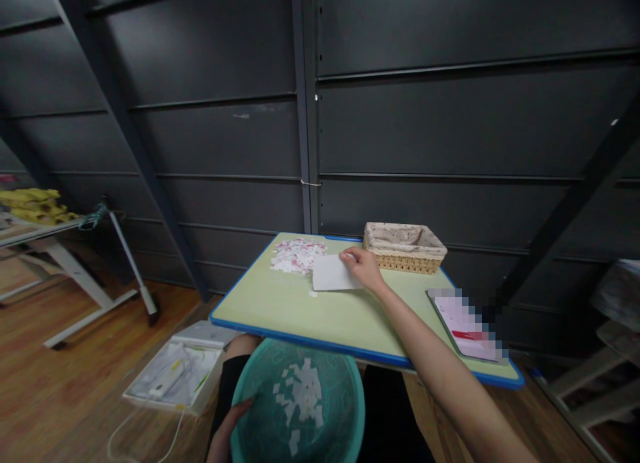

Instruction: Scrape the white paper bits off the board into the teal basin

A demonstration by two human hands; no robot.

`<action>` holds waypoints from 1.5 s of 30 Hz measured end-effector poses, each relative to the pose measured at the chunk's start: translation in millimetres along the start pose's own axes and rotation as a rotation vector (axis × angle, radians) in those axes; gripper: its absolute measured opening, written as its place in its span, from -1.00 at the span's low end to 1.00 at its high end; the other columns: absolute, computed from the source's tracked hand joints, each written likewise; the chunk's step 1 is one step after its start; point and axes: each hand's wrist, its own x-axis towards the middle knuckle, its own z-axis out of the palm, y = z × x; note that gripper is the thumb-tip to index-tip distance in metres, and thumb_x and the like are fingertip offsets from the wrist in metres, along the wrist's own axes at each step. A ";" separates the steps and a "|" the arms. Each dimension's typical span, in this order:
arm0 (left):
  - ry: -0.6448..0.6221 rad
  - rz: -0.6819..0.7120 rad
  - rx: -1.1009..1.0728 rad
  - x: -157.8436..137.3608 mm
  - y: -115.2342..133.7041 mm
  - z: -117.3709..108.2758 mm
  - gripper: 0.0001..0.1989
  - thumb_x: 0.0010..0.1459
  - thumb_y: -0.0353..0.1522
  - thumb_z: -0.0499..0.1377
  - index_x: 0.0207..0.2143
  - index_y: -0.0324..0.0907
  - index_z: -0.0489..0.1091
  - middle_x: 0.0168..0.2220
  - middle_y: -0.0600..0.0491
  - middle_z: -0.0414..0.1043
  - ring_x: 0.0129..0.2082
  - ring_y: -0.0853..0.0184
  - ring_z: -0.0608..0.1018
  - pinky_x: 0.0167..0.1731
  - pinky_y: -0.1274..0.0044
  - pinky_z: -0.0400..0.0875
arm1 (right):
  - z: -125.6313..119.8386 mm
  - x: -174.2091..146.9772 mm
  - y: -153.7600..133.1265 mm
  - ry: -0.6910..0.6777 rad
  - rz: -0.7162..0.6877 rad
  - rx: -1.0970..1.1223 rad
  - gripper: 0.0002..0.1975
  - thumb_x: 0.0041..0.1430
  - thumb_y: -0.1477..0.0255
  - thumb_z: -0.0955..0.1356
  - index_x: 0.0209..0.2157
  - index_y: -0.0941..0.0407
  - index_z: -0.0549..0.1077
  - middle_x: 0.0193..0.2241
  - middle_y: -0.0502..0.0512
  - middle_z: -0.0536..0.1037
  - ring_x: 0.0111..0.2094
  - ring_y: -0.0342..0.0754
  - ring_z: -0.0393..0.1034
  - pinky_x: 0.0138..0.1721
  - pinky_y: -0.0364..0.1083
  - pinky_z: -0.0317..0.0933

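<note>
My right hand (pixel 363 266) pinches the right end of a white card (pixel 334 274) over the table. Just behind the card's left edge lies a heap of small white and pink paper scraps (pixel 296 254), and one loose scrap rests in front of it. With my left hand (pixel 233 426) I grip the left rim of a green plastic basket (pixel 357 390) in my lap; the thumb reaches inside and the other fingers are hidden. Small white paper pieces (pixel 306 391) lie in the bottom of this basket.
A cloth-lined woven basket (pixel 407 260) stands at the back right of the pale green table (pixel 280 308). A tablet-like flat object (pixel 465 326), partly pixelated, lies at the right. Left on the floor is an open white box (pixel 173 376) with a cord. A dark panelled wall (pixel 230 136) rises behind.
</note>
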 end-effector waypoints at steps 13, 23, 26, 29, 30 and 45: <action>0.004 -0.019 -0.018 -13.6 14.3 9.2 -0.23 0.01 -0.48 0.23 0.27 -0.49 0.09 -0.41 -0.13 0.67 -0.29 -0.05 0.67 -0.05 0.15 0.47 | 6.2 -2.8 -1.9 -0.140 -0.008 0.084 -0.77 0.15 0.35 0.31 -0.37 0.17 0.57 -0.37 0.14 0.63 -0.35 -0.01 0.45 -0.30 -0.11 0.22; -0.050 -0.028 -0.037 -8.9 17.1 1.8 -0.27 0.01 -0.46 0.26 0.23 -0.53 0.15 -0.39 -0.16 0.67 -0.18 -0.04 0.64 -0.02 0.18 0.47 | 13.6 -6.4 -0.8 -0.203 0.016 0.182 -0.72 0.13 0.28 0.31 -0.34 0.18 0.57 -0.36 0.13 0.62 -0.35 -0.03 0.43 -0.31 -0.11 0.23; -0.085 -0.016 -0.066 -7.5 16.6 -0.5 -0.26 -0.02 -0.48 0.28 0.21 -0.54 0.18 -0.38 -0.18 0.67 -0.10 -0.04 0.61 -0.01 0.21 0.46 | 13.0 -6.7 -1.9 -0.224 0.014 0.171 -0.71 0.12 0.28 0.32 -0.35 0.20 0.57 -0.37 0.15 0.62 -0.36 -0.03 0.42 -0.33 -0.11 0.22; -0.082 -0.020 -0.087 -7.0 15.5 -1.8 -0.29 -0.01 -0.48 0.27 0.22 -0.46 0.21 -0.37 -0.15 0.68 -0.10 -0.05 0.61 -0.01 0.18 0.46 | 10.6 -6.9 -4.8 -0.269 0.032 0.182 -0.71 0.10 0.27 0.33 -0.37 0.21 0.58 -0.40 0.14 0.62 -0.40 -0.04 0.40 -0.39 -0.13 0.20; -0.074 -0.025 -0.089 -6.8 15.4 -1.7 -0.31 -0.01 -0.48 0.27 0.21 -0.46 0.23 -0.37 -0.15 0.68 -0.10 -0.05 0.61 -0.01 0.17 0.46 | 9.7 -7.4 -6.4 -0.292 0.044 0.192 -0.70 0.10 0.26 0.34 -0.38 0.21 0.58 -0.41 0.14 0.62 -0.42 -0.05 0.39 -0.41 -0.14 0.19; -0.086 -0.033 -0.121 -5.8 14.4 -1.9 -0.20 0.02 -0.47 0.26 0.29 -0.47 0.06 -0.34 -0.19 0.67 -0.10 -0.05 0.61 0.00 0.15 0.44 | 4.2 -0.7 -2.5 -0.069 0.154 0.352 -0.61 0.01 0.10 0.37 -0.40 0.16 0.55 -0.42 0.14 0.59 -0.41 -0.03 0.38 -0.38 -0.10 0.20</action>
